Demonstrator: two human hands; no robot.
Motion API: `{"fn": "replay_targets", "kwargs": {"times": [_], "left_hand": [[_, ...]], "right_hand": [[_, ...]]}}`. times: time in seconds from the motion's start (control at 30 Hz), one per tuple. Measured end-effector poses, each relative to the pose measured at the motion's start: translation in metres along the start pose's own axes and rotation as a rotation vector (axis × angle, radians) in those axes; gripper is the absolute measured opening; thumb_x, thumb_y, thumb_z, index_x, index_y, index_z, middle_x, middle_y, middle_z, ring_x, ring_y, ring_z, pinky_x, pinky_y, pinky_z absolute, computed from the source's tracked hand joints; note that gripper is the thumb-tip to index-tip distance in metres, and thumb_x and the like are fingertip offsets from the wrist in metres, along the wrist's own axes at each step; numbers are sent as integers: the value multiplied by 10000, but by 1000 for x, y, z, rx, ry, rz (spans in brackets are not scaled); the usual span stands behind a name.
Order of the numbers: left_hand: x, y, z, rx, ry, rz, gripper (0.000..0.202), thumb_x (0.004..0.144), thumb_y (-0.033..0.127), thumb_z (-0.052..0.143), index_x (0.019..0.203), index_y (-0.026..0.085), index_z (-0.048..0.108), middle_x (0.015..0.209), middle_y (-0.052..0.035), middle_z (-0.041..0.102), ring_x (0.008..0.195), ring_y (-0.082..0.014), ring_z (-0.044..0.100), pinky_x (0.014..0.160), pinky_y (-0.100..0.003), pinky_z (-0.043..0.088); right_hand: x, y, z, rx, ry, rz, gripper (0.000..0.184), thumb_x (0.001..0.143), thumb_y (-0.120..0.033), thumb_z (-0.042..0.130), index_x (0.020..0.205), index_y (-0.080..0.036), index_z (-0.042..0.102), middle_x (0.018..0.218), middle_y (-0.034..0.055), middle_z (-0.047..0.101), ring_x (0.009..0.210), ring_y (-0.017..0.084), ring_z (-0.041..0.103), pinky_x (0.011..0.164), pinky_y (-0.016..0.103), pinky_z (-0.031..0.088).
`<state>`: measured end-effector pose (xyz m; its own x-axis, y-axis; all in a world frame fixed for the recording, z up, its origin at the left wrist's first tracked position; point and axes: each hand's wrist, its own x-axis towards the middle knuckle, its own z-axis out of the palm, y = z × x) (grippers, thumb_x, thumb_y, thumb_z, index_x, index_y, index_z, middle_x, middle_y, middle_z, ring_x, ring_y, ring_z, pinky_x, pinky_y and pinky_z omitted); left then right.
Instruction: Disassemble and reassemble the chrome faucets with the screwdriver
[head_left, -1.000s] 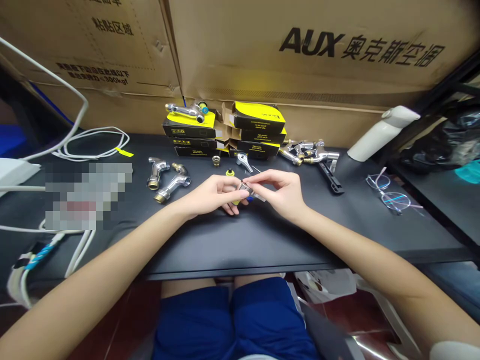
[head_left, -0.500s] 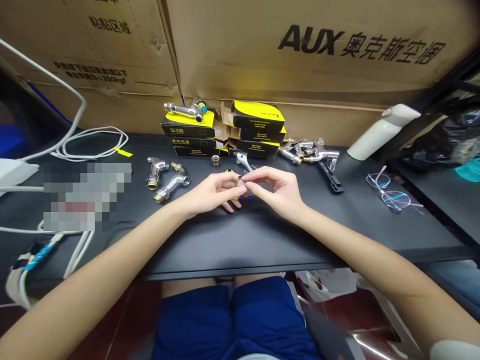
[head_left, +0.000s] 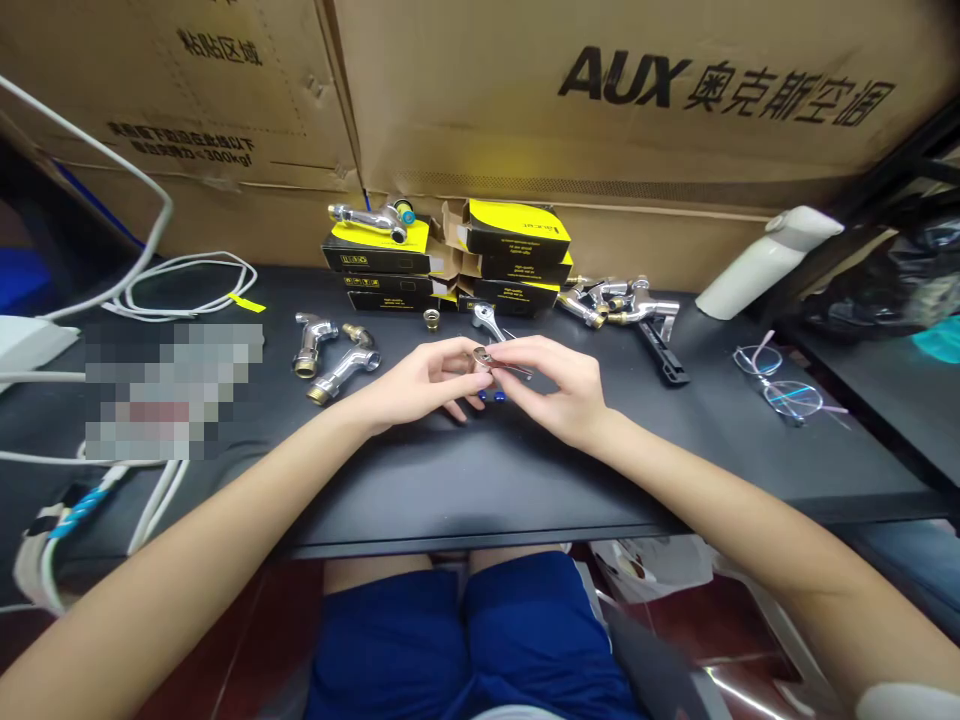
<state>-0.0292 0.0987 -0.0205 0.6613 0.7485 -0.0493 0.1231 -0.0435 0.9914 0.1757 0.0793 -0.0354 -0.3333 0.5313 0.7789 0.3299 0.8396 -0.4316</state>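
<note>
Desk [head_left: 465,490]: black, boxes [head_left: 517,243] at twelve o'clock.
Left hand [head_left: 420,385]: grip pinching metal ring [head_left: 480,357].
Right hand [head_left: 559,385]: grip at metal ring's three o'clock, hold unclear.

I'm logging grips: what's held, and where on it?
A small round metal part, by its side, in the left hand; what the right hand grips is unclear.

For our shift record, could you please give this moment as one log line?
left hand: holding small metal part | right hand: fingers at same part | beyond hands: silver handle, stacked boxes
</note>
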Motion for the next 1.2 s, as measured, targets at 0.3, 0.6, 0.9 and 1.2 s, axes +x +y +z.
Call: {"fn": "replay_targets", "kwargs": {"times": [0.3,0.6,0.9,1.2], "left_hand": [[0,1,1,11,-1,2,369,848,428,672,1090,173,560,956,-50,660,828,-171,682,643,-263,592],[0,1,0,4,32,23,391,831,440,686,1100,183,568,941,-42,660,833,-175,677,648,-271,591],[0,0,0,10,12,22,393,830,436,688,1101,175,571,926,-40,653,817,-170,669,640,-268,587],[0,1,0,2,20,7,379,827,432,695,1079,175,574,913,-37,658,803,-167,667,640,-268,585]], "right_hand": [[0,-6,0,119,3,182,180,881,-224,645,1052,-225,703,1075,64,745,989,201,707,860,346,602],[-2,0,3,-39,-46,67,222,896,-218,606,1103,-231,686,1154,104,715,1073,222,676,934,409,567],[-1,-1,1,-66,-68,5,212,901,-186,587,1089,-217,679,1133,124,707,1055,212,674,936,401,566],[-3,2,3,-77,-48,49,214,895,-210,601,1095,-212,677,1116,125,709,1015,215,681,867,384,591]]}}
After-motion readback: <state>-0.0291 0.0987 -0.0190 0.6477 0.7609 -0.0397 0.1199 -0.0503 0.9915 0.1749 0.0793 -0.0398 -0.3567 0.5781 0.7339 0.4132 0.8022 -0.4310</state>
